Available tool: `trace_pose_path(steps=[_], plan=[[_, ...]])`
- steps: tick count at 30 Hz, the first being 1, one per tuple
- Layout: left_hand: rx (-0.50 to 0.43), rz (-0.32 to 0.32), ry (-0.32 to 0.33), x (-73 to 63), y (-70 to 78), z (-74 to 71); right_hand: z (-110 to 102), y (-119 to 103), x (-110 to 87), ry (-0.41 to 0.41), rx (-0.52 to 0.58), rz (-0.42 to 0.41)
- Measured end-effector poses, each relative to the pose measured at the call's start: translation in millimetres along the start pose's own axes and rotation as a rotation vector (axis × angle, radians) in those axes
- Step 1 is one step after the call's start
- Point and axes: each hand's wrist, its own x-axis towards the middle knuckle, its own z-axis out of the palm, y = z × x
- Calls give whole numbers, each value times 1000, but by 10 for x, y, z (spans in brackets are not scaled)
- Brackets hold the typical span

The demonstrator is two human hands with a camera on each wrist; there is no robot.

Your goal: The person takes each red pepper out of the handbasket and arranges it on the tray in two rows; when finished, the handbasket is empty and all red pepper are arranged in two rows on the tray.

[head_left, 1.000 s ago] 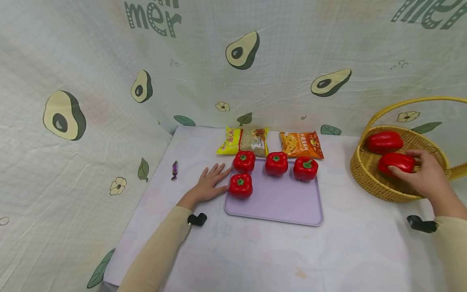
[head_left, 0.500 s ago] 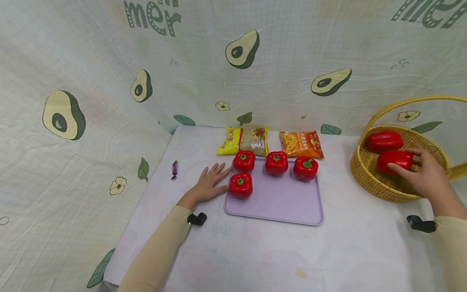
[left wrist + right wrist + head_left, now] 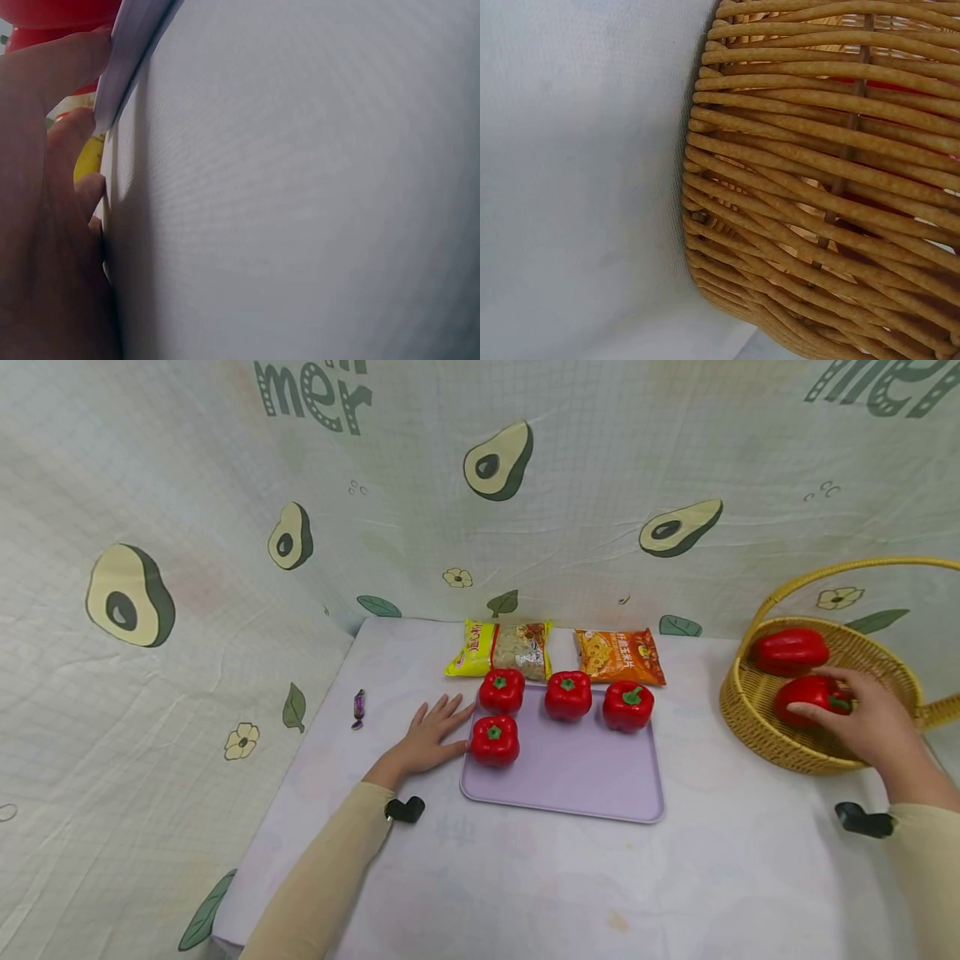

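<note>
Inside the wicker basket (image 3: 753, 739) at the right, my right hand (image 3: 873, 714) grips a red bell pepper (image 3: 797, 693), thumb on its near side and fingers on its far side. The pepper's green stem faces right, towards the palm. Another red bell pepper (image 3: 789, 652) lies behind it. In the right wrist view the basket wall (image 3: 817, 157) hides most of the hand. My left hand (image 3: 423, 742) lies flat with spread fingers, its thumb and index tips at the left rim of a lilac tray (image 3: 577, 777). Several red peppers, such as the near-left one (image 3: 495, 742), stand on that tray.
Behind the tray lie a yellow packet (image 3: 502, 649) and an orange snack bag (image 3: 619, 657). A small purple wrapped candy (image 3: 359, 709) is on the white table (image 3: 525, 885) at the left. The basket's tall handle (image 3: 847, 567) arches overhead, and a printed curtain (image 3: 585, 527) hangs behind.
The pepper in my right hand has turned within the basket, bringing its green stem into view on the right. The left hand and the tray peppers stay where they were.
</note>
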Motion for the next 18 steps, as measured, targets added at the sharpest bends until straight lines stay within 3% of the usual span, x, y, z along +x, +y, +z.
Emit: trace_pose_path(steps=[13,18], plan=[[-6,4,-1,4,-9,2,4,22,-14,-36,6,-37],[-2,2,-5,9,-19,3,5,2,-21,-41,18,12]])
